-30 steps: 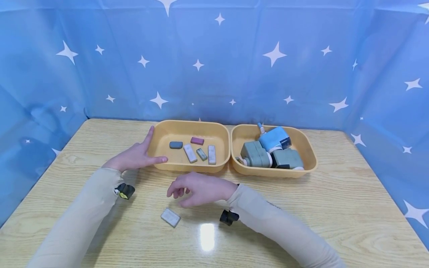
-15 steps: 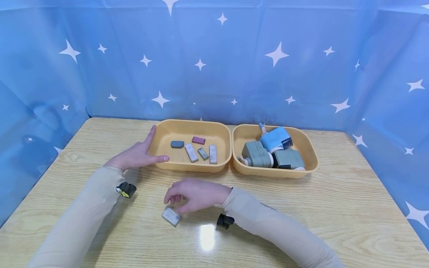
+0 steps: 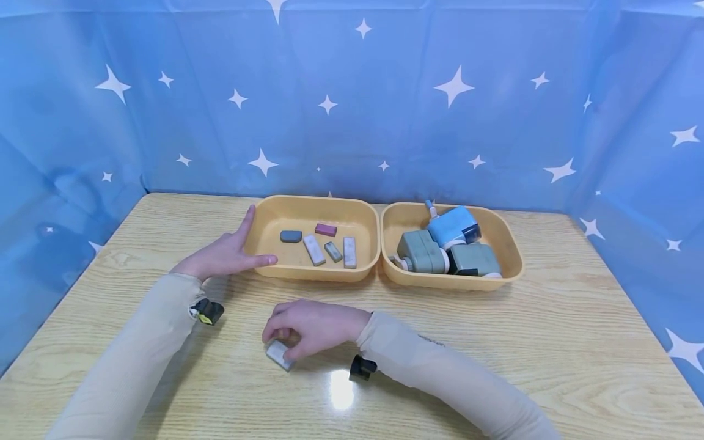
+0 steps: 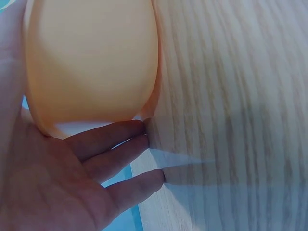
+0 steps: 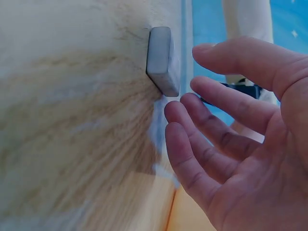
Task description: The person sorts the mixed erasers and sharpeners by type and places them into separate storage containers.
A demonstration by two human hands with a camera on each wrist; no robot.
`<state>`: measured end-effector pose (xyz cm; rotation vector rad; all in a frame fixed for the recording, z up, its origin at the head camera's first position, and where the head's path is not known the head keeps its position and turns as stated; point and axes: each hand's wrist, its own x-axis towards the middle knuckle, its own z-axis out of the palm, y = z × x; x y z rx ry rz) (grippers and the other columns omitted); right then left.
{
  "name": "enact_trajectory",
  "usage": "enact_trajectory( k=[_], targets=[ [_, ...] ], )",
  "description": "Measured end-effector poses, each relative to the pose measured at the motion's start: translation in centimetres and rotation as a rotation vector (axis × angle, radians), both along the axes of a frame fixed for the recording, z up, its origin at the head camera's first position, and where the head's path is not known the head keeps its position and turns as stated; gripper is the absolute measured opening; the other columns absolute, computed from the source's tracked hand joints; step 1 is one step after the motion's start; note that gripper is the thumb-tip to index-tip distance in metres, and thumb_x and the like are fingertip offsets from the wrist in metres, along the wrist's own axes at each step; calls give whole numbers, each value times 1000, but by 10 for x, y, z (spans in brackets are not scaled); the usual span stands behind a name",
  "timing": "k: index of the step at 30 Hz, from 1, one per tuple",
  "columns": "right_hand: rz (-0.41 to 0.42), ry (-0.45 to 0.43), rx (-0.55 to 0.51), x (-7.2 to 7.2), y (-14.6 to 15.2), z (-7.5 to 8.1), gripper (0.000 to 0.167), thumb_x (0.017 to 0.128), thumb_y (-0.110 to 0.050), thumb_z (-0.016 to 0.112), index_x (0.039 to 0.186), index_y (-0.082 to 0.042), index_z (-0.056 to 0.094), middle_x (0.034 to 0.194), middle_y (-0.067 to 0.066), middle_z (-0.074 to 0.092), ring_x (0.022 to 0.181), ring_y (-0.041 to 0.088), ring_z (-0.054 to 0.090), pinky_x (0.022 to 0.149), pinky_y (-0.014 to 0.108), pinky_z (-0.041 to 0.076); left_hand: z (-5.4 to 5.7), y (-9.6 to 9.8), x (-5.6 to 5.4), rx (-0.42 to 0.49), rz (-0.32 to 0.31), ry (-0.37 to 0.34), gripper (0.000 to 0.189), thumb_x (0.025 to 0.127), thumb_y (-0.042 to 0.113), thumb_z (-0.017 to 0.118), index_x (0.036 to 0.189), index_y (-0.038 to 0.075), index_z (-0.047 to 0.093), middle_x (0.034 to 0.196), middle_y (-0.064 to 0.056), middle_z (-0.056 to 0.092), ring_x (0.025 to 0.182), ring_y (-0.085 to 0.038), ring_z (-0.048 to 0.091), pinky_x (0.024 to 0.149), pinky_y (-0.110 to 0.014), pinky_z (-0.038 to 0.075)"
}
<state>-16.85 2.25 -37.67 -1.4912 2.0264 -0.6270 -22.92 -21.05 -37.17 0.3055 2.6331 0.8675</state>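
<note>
My right hand (image 3: pixel 308 327) was arched over a small white eraser (image 3: pixel 278 354) on the wooden table (image 3: pixel 550 342). In the right wrist view my fingers (image 5: pixel 211 130) were loosely bent and fanned apart, with the thumb above them, and a gap showed between the fingertips and the eraser (image 5: pixel 163 60); the hand gripped nothing. From the head view the fingertips appeared right at the eraser's upper edge, and I could not tell whether any of them touched it. The eraser lay flat on the table, its long axis running diagonally from upper left to lower right in the head view, near the front edge of the table and well apart from the trays.

My left hand (image 3: pixel 222 256) lay with straight, spread fingers against the outer left corner of the yellow tray (image 3: pixel 264 215). The left wrist view showed the fingers (image 4: pixel 113 139) flat against the tray wall (image 4: pixel 91 62) and the table.

That tray held five small erasers (image 3: pixel 321 244): one dark grey, one pink, three pale. Touching it on the right stood a second yellow tray (image 3: pixel 508 244) holding three blocky grey and blue bottles (image 3: pixel 445 244).
</note>
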Motion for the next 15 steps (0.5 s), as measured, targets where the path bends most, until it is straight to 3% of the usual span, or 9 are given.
enact_trajectory(
  k=[15],
  targets=[
    [44, 28, 84, 3, -1, 1, 45, 81, -18, 79, 123, -14, 63, 114, -7, 54, 95, 2, 49, 81, 10, 38, 0, 0, 0, 3, -11, 9, 120, 84, 62, 64, 149, 15, -25, 145, -40, 25, 126, -50, 40, 102, -59, 34]
  ],
)
